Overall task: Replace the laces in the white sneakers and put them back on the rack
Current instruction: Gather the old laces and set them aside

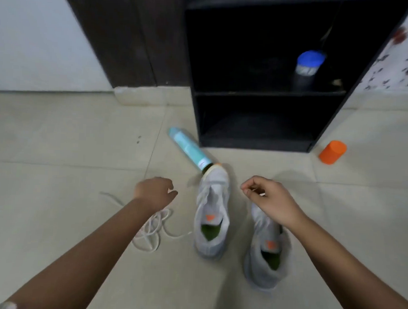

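Hovering near sneakers, left hand, right hand, grasp unclear; jar inside rack.

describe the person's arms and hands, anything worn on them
Both forearms are bare, no sleeves over them. The left hand and right hand wear no gloves; no watch, ring or band shows. A pale blurred patch by the left arm at the frame's edge may be clothing.

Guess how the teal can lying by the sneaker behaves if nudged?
The can is round and lies on its side, so it would probably roll. Its end seems to meet the sneaker's toe, which may stop it there.
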Available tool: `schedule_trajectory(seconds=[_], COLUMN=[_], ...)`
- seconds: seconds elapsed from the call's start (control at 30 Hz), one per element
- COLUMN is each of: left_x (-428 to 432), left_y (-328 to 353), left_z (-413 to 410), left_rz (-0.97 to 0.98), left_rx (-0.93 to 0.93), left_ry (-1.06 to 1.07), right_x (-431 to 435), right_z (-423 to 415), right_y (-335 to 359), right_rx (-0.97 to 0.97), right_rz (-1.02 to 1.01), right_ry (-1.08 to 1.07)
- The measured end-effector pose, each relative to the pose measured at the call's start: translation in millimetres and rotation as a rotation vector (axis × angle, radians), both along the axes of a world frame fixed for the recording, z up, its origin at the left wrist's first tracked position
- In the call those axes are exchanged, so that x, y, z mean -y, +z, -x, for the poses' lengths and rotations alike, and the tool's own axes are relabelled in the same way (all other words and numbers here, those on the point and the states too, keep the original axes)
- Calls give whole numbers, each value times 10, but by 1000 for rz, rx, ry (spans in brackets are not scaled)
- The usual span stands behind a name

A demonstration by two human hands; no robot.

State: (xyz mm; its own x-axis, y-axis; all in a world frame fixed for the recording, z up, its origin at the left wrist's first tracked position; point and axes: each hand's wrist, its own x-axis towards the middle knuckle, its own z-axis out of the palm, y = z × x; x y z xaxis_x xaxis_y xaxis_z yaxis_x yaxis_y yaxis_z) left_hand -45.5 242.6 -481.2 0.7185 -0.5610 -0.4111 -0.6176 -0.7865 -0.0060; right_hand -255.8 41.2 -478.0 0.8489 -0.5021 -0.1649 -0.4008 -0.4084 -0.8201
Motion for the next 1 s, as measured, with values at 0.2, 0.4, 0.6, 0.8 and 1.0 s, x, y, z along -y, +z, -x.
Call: schedule_trajectory(seconds=[0.2,0.4,0.6,0.8,1.0], left_x=[1317,2217,2497,2562,2532], left_y=[887,1260,1218,1119,872], left_z=[172,222,172,177,404], left_rz=[879,1034,1046,1026,833], left_rx=[-658,-911,-978,-1017,-1446], left_ry=[330,466,591,636,666], right_x=[1291,2397,2732,2299,1346], right_z=[-449,-1100,-1400,-1179,-519], right_y=[729,1077,903,789,814], right_rx=[208,-167,-278,58,416], right_rz=[499,797,707,625,68], right_ry=[-275,-350,-348,-392,-142])
